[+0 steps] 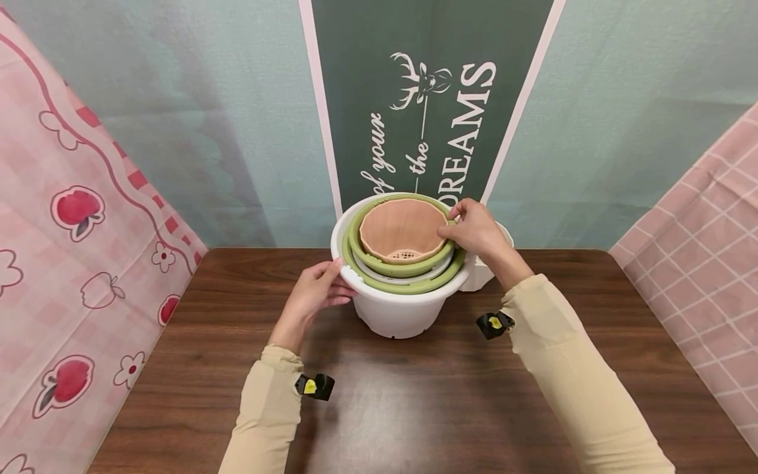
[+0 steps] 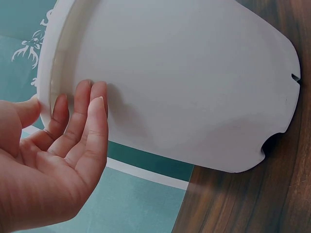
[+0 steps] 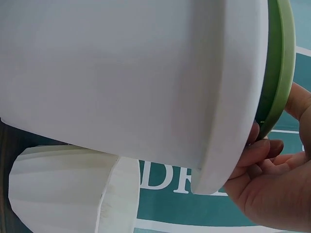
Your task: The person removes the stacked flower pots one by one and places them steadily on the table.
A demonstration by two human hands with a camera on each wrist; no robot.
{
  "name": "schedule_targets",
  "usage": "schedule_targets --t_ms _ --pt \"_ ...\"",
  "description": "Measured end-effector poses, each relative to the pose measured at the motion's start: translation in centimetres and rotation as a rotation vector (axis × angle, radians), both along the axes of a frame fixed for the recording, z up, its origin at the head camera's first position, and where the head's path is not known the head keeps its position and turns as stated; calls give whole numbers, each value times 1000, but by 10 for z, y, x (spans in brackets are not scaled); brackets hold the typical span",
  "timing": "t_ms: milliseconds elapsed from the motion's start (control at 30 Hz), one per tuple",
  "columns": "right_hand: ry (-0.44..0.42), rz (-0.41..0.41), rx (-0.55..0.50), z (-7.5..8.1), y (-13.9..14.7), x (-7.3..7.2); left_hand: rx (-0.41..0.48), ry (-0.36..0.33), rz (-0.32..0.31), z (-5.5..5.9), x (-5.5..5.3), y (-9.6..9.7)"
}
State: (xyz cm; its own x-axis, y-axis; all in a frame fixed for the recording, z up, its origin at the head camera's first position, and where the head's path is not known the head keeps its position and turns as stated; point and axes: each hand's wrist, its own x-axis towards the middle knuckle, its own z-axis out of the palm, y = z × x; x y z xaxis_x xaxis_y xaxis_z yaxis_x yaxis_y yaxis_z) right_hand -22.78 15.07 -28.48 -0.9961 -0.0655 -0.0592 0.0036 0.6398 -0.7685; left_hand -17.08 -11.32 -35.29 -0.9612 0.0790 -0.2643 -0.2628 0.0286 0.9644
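A large white flower pot [image 1: 397, 319] stands upright on the table, with smaller pots nested inside it. Among these are a green pot [image 1: 408, 288], a white one inside that, a smaller green pot [image 1: 403, 269] and, innermost, a peach pot [image 1: 403, 227] with drainage holes. My left hand [image 1: 316, 289] holds the large pot's left rim, thumb over the edge and fingers under it, as the left wrist view shows. On the right side, my right hand [image 1: 476, 230] pinches a green rim [image 3: 286, 58] between thumb and fingers, beside the white rim.
Behind the large pot on the right, a smaller white pot [image 3: 63, 187] with a ribbed side stands close by. The brown wooden table [image 1: 391, 408] meets a printed green backdrop [image 1: 254, 131] at its back edge. Pink patterned cloths [image 1: 77, 283] hang at both sides.
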Motion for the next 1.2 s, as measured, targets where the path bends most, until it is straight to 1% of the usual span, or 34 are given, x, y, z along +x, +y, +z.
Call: schedule_targets --t_ms 300,767,1200 --pt "-10 12 -8 2 1 0 4 1 1 0 0 0" --pt "31 18 -20 3 2 1 4 3 -5 -1 0 -1" --pt "32 -1 -19 4 1 0 2 4 -3 0 1 0"
